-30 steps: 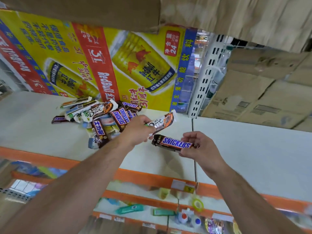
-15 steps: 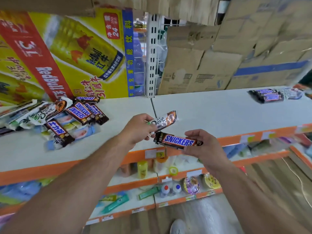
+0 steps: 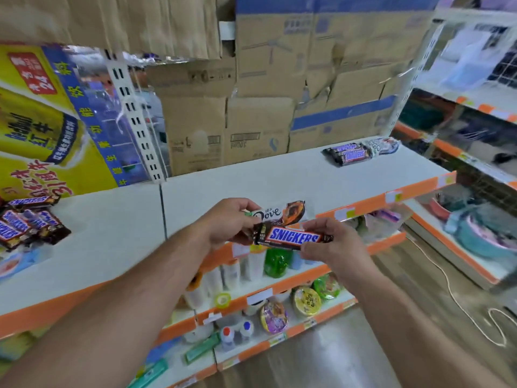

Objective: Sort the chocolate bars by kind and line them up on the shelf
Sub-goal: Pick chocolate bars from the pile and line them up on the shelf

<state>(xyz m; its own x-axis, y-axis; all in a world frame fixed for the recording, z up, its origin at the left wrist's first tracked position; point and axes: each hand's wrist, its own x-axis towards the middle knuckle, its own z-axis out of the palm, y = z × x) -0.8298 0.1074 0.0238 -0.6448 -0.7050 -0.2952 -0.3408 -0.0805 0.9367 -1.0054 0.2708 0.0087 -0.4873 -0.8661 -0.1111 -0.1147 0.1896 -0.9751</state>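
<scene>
Left hand (image 3: 226, 222) grips a Dove bar (image 3: 279, 212); right hand (image 3: 333, 245) pinches a Snickers bar (image 3: 293, 237) by its right end — both bars held in the air just off the shelf (image 3: 251, 177) front edge. Unsorted pile (image 3: 25, 225) sits far left, sorted Snickers group (image 3: 348, 154) far right on the shelf, a pale bar (image 3: 384, 145) just beside it.

Both forearms were extended forward. The left hand (image 3: 223, 221) pinched the Dove bar (image 3: 279, 212), the right hand (image 3: 334, 246) the Snickers bar (image 3: 293, 237).
</scene>
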